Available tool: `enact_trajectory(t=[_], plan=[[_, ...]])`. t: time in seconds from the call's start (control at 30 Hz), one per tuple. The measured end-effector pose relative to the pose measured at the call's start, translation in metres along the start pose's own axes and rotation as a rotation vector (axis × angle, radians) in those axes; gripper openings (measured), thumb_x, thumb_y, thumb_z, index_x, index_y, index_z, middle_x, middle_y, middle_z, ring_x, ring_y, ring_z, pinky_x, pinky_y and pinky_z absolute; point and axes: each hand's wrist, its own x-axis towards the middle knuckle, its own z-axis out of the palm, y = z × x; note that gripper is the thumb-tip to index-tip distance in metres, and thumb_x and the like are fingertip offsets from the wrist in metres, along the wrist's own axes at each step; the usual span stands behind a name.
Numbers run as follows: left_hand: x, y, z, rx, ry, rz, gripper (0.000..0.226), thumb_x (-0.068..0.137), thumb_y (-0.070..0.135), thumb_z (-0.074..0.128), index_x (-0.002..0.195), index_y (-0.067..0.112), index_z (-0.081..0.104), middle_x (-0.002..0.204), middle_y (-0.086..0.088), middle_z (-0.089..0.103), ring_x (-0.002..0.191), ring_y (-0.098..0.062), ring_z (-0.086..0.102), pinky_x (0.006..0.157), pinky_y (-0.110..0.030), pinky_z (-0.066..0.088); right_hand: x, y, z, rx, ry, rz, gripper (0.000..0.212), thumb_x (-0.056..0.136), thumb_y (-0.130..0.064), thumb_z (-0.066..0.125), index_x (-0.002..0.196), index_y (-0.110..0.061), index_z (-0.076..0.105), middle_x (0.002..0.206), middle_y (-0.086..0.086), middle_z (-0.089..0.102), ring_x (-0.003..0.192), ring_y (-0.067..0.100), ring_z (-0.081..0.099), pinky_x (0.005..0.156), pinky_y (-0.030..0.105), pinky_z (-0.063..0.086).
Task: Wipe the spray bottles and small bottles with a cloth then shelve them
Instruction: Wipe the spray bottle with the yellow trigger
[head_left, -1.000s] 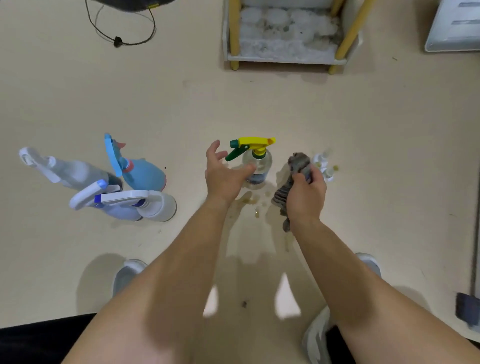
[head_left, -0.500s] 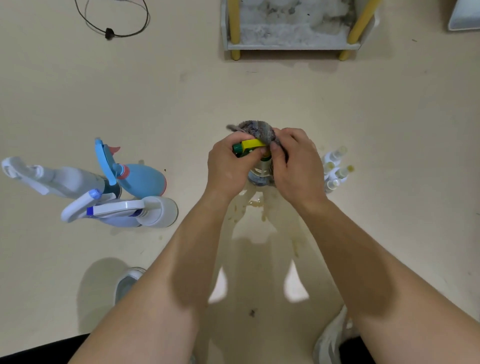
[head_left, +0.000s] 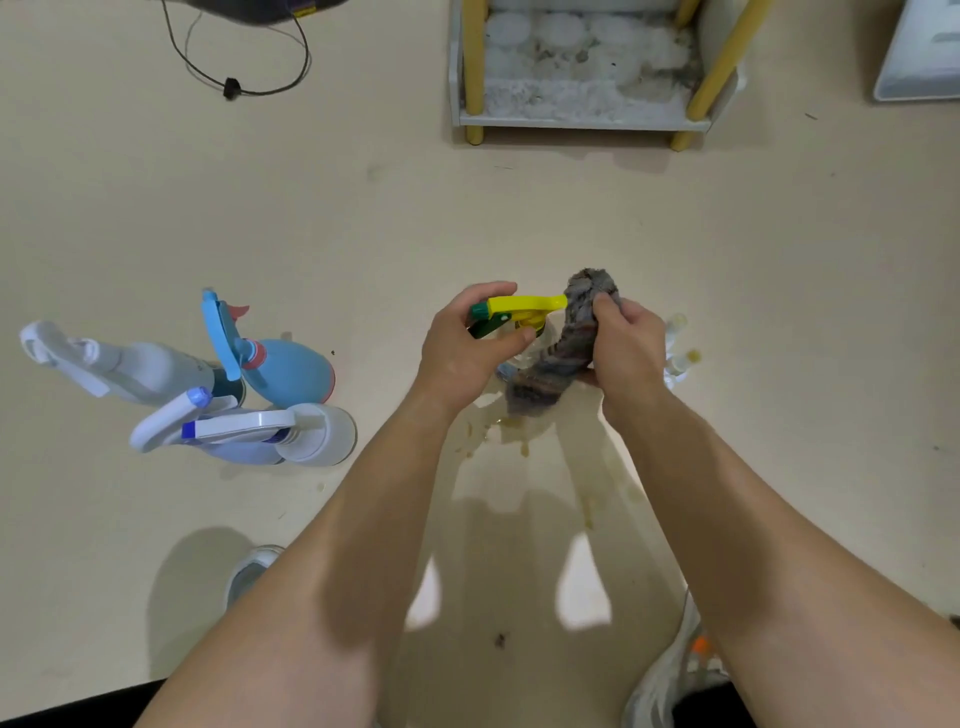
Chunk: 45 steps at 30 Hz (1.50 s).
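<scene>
Black cable (head_left: 230, 88), white tray (head_left: 919, 57), stained beige floor (head_left: 519, 218)

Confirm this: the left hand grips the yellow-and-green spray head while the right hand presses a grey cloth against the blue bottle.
Wrong on one point. The head view shows the right hand pressing the grey cloth against the yellow-and-green spray head that the left hand grips; the blue bottle stands apart, untouched.

A spray bottle (head_left: 524, 312) is sitting in the middle, between the left hand (head_left: 467, 348) and the right hand (head_left: 628, 348). The cloth (head_left: 566, 343) is lying against its right side. Small bottles (head_left: 678, 343) are standing on the floor (head_left: 779, 260) just right of the right hand. Other spray bottles (head_left: 249, 395) are standing together well to the left. The shelf (head_left: 587, 119) is standing far behind.
</scene>
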Motion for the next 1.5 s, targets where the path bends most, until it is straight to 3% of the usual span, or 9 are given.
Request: enact_trajectory(t=[0.23, 0.47, 0.63, 0.83, 1.0, 1.1, 1.23, 1.37, 1.5], plan=[[0.002, 0.012, 0.007, 0.0, -0.041, -0.03, 0.018, 0.085, 0.012, 0.079, 0.103, 0.011, 0.078, 0.092, -0.002, 0.077, 0.08, -0.004, 0.07, 0.074, -0.017, 0.051, -0.016, 0.018, -0.009, 0.337, -0.039, 0.083, 0.025, 0.1, -0.026, 0.05, 0.086, -0.022, 0.069, 0.091, -0.001, 0.074, 0.088, 0.016, 0.071, 0.073, 0.035, 0.058], [-0.022, 0.063, -0.009, -0.036, 0.035, 0.022, 0.014, 0.085, 0.029, 0.079, 0.096, 0.022, 0.081, 0.094, 0.001, 0.079, 0.097, -0.018, 0.074, 0.098, -0.043, 0.055, -0.034, -0.015, -0.036, 0.32, 0.125, 0.02, 0.029, 0.095, -0.026, 0.055, 0.067, -0.019, 0.061, 0.073, 0.003, 0.06, 0.071, 0.021, 0.055, 0.068, 0.03, 0.044], [-0.054, 0.137, -0.025, -0.046, 0.135, 0.111, 0.016, 0.081, 0.036, 0.081, 0.091, 0.022, 0.08, 0.088, 0.003, 0.079, 0.091, -0.02, 0.076, 0.09, -0.046, 0.059, -0.087, -0.055, -0.033, 0.294, -0.084, -0.261, 0.029, 0.099, -0.019, 0.045, 0.08, -0.003, 0.061, 0.083, 0.009, 0.057, 0.074, 0.018, 0.053, 0.073, 0.034, 0.041], [-0.103, 0.235, -0.047, -0.282, 0.15, 0.075, 0.012, 0.091, 0.028, 0.072, 0.097, 0.017, 0.073, 0.093, -0.004, 0.079, 0.078, -0.022, 0.077, 0.059, -0.025, 0.055, -0.154, -0.105, -0.026, -0.01, -0.159, -0.752, 0.036, 0.102, -0.036, 0.037, 0.124, -0.026, 0.063, 0.124, -0.01, 0.063, 0.121, 0.012, 0.056, 0.103, 0.033, 0.042], [-0.136, 0.293, -0.065, -0.322, 0.143, 0.109, 0.026, 0.092, 0.033, 0.071, 0.111, 0.014, 0.071, 0.1, -0.004, 0.079, 0.074, -0.02, 0.074, 0.057, -0.025, 0.053, -0.185, -0.15, -0.057, 0.147, -0.326, -0.51, 0.03, 0.106, -0.022, 0.041, 0.083, -0.009, 0.055, 0.07, -0.004, 0.059, 0.059, 0.003, 0.053, 0.06, 0.02, 0.043], [-0.15, 0.316, -0.071, -0.388, 0.173, 0.12, 0.022, 0.093, 0.032, 0.07, 0.109, 0.017, 0.071, 0.097, -0.001, 0.079, 0.072, -0.019, 0.076, 0.052, -0.023, 0.053, -0.211, -0.176, -0.064, 0.141, -0.366, -0.545, 0.033, 0.106, -0.019, 0.042, 0.074, -0.015, 0.048, 0.059, -0.015, 0.052, 0.053, 0.001, 0.046, 0.053, 0.018, 0.037], [-0.162, 0.327, -0.065, -0.421, 0.218, 0.128, 0.021, 0.092, 0.031, 0.071, 0.107, 0.016, 0.071, 0.092, -0.001, 0.079, 0.069, -0.02, 0.073, 0.053, -0.023, 0.047, -0.239, -0.196, -0.062, -0.036, -0.31, -0.87, 0.032, 0.102, -0.031, 0.039, 0.123, -0.031, 0.064, 0.124, -0.018, 0.064, 0.118, -0.001, 0.056, 0.103, 0.027, 0.042], [-0.17, 0.326, -0.054, -0.475, 0.237, 0.12, 0.029, 0.094, 0.03, 0.069, 0.113, 0.008, 0.072, 0.098, -0.006, 0.078, 0.065, -0.018, 0.07, 0.053, -0.023, 0.046, -0.258, -0.204, -0.066, -0.326, -0.135, -1.161, 0.037, 0.102, -0.023, 0.037, 0.134, -0.024, 0.056, 0.128, -0.008, 0.062, 0.119, 0.012, 0.055, 0.101, 0.039, 0.046], [-0.17, 0.32, -0.046, -0.465, 0.144, 0.158, 0.032, 0.098, 0.039, 0.063, 0.111, 0.011, 0.072, 0.095, -0.004, 0.078, 0.068, -0.018, 0.069, 0.061, -0.028, 0.049, -0.262, -0.202, -0.074, -0.467, 0.006, -1.184, 0.045, 0.104, -0.019, 0.045, 0.15, -0.021, 0.045, 0.148, -0.005, 0.054, 0.132, 0.01, 0.045, 0.102, 0.019, 0.033]])
